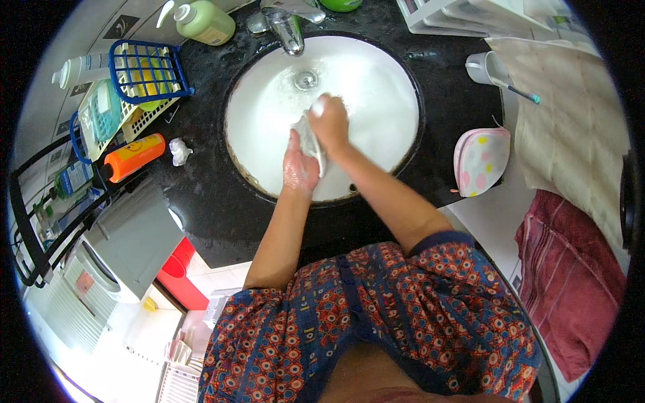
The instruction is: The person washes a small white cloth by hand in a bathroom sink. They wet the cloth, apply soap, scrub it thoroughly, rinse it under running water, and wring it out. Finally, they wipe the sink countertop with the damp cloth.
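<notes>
Both my hands are over a white oval washbasin [386,134], below its chrome tap [289,33]. A wet greyish-white cloth [308,142] lies along my left hand [299,168], whose thumb side and wrist carry soap suds. The left fingers are mostly hidden behind the cloth. Closed into a fist, my right hand [330,124] presses on the upper end of the cloth. Something small and white shows at its finger side; I cannot tell whether it is soap, lather or part of the cloth. Cloudy water and foam lie around the drain [306,80].
Left on the black counter [208,221] are an orange bottle [138,158], a crumpled white wad [180,152] and a blue basket [149,72]. A green pump bottle [205,23] stands behind. Rightward are a white mug [485,68], a spotted pouch [481,162] and hanging maroon towel [571,289].
</notes>
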The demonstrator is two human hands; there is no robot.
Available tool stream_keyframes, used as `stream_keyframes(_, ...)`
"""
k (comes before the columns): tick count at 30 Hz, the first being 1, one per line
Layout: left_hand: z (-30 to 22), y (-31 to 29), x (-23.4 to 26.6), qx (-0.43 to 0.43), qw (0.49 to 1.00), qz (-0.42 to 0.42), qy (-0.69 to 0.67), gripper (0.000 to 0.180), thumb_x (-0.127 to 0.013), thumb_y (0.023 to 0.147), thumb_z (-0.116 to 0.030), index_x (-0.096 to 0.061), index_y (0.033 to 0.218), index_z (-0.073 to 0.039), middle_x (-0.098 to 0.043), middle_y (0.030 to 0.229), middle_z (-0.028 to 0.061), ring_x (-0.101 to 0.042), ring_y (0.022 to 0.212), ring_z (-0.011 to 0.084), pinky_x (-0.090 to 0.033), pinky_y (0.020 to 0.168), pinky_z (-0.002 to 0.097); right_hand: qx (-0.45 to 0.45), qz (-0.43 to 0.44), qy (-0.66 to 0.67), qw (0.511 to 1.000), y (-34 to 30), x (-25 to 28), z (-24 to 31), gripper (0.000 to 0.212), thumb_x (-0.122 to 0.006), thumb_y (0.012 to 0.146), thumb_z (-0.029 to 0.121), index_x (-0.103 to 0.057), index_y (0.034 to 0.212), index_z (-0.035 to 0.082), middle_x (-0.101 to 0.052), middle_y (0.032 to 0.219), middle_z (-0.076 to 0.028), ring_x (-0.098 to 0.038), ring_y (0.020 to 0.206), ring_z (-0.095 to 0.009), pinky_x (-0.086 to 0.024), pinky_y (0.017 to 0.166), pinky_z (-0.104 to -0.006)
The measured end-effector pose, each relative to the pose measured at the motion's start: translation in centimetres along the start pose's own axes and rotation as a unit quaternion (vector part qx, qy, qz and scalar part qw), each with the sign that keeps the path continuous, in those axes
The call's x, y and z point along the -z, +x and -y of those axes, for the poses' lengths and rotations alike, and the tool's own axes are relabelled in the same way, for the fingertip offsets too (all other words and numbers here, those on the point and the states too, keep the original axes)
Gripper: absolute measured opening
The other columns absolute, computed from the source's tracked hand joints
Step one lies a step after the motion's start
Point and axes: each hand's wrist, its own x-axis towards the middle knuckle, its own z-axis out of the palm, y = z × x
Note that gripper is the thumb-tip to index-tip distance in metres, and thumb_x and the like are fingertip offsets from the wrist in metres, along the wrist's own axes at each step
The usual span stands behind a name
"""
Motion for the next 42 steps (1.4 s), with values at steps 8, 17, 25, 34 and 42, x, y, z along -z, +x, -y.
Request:
stream_keyframes(8, -0.6, -2.1, -0.5, 0.026, 0.998, -0.055, 0.017, 0.054, -0.038, 0.099, -0.042, -0.033, 0.141, -0.008, -0.04, 0.139, 0.0108, -0.041, 0.126, 0.0282, -0.03, 0.108, 0.0421, 0.062, 0.047, -0.013, 0.997, 0.5, -0.9, -0.8, 0.025, -0.071, 0.069, 0.012, -0.06, 0.089, 0.0, -0.057, 0.092, -0.021, -0.053, 0.095, -0.037, -0.041, 0.082, -0.0486)
stream_keyframes(17, -0.6, -2.3, 1.4, 0.062, 0.987, -0.151, -0.015, 0.055, -0.036, 0.098, -0.048, -0.037, 0.139, -0.012, -0.044, 0.136, 0.0135, -0.042, 0.125, 0.0281, -0.035, 0.106, 0.0429, 0.023, 0.142, 0.046, 0.989, -6.0, 0.3, 0.7, 0.026, -0.069, 0.071, 0.006, -0.055, 0.093, 0.002, -0.052, 0.094, -0.017, -0.053, 0.087, -0.035, -0.044, 0.073, -0.0429)
stream_keyframes(25, -0.8, -1.3, 6.5, 0.009, 0.997, 0.003, -0.075, 0.045, -0.037, 0.099, -0.039, -0.039, 0.136, -0.013, -0.045, 0.135, 0.008, -0.042, 0.125, 0.0261, -0.035, 0.105, 0.0418, 0.097, 0.113, 0.077, 0.986, -8.3, 0.1, 2.3, 0.025, -0.072, 0.071, 0.012, -0.055, 0.089, 0.005, -0.054, 0.087, -0.015, -0.053, 0.083, -0.036, -0.044, 0.071, -0.0452)
stream_keyframes(34, -1.9, -0.5, 5.9, -0.044, 0.892, -0.039, 0.447, 0.043, -0.042, 0.097, -0.034, -0.04, 0.134, -0.011, -0.05, 0.129, 0.0088, -0.048, 0.117, 0.0266, -0.038, 0.103, 0.0372, 0.066, 0.062, 0.173, 0.981, -7.2, -0.4, 3.1, 0.023, -0.07, 0.071, 0.003, -0.054, 0.087, 0.004, -0.055, 0.089, -0.016, -0.054, 0.085, -0.035, -0.044, 0.072, -0.0455)
stream_keyframes(42, -1.0, -0.6, 2.2, -0.163, 0.915, 0.009, 0.368, 0.038, -0.044, 0.096, -0.027, -0.042, 0.129, -0.008, -0.053, 0.121, 0.0075, -0.047, 0.117, 0.0212, -0.037, 0.101, 0.0315, 0.081, 0.081, 0.017, 0.993, -2.4, -1.1, 0.0, 0.027, -0.071, 0.066, 0.005, -0.055, 0.087, 0.005, -0.055, 0.093, -0.017, -0.053, 0.092, -0.036, -0.043, 0.082, -0.042)
